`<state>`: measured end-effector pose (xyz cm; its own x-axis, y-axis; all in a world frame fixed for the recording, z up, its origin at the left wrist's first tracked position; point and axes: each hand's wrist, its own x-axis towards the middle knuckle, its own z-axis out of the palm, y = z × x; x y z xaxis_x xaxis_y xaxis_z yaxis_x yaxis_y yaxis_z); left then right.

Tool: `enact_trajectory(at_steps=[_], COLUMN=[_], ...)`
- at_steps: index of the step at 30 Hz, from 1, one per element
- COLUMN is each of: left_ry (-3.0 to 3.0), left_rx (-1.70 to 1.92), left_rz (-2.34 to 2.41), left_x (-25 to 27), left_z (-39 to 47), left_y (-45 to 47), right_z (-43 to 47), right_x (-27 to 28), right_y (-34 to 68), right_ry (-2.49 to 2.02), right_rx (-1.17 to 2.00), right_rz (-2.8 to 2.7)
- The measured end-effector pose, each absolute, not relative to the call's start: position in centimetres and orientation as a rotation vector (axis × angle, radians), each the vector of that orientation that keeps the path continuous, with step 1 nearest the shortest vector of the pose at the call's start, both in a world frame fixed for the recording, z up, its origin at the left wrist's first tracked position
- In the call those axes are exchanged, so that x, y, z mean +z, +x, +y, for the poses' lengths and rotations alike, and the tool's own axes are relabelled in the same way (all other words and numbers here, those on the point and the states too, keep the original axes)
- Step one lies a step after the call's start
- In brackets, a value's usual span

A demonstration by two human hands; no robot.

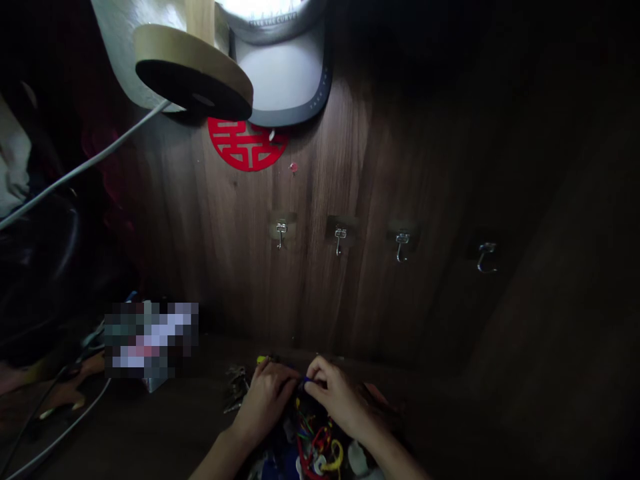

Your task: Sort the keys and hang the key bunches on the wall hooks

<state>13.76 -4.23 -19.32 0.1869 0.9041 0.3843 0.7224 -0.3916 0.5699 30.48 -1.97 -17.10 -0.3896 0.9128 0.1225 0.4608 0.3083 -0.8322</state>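
Observation:
Low in the view, my left hand [273, 388] and my right hand [331, 390] almost meet at the fingertips. My right thumb and finger pinch a small dark-blue piece [307, 380], too small to name. The left fingers are closed beside it, and what they hold is hidden in the dim light. Below and between my wrists lies a tangle of coloured cords [320, 443], with red, yellow and green strands and a yellow loop [336, 457]. A bunch of keys [236, 390] lies left of my left hand.
Several metal hooks [340, 240] are stuck on the wood panel [320, 300] ahead. Above are a red paper cut-out [250, 150], a cap [285, 73] and a round wooden piece [195, 67] with a white cable [95, 160]. A blurred-out box [153, 340] stands left.

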Motion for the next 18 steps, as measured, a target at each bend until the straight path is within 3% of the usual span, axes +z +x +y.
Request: enact_trajectory(at_steps=[8,18], left_ry=[1.981,1.672], left_rx=[1.14,1.248], left_rz=[1.433,1.255], left_x=[-17.8,-18.5], left_z=[-4.7,-4.9], left_y=[14.6,16.0], right_z=[-2.1,-4.1], right_x=[-17.1,-16.1], right_y=[31.2,31.3], right_ry=[-1.022,-1.23], right_rx=[1.095,0.54], right_rz=[-1.751,-1.903])
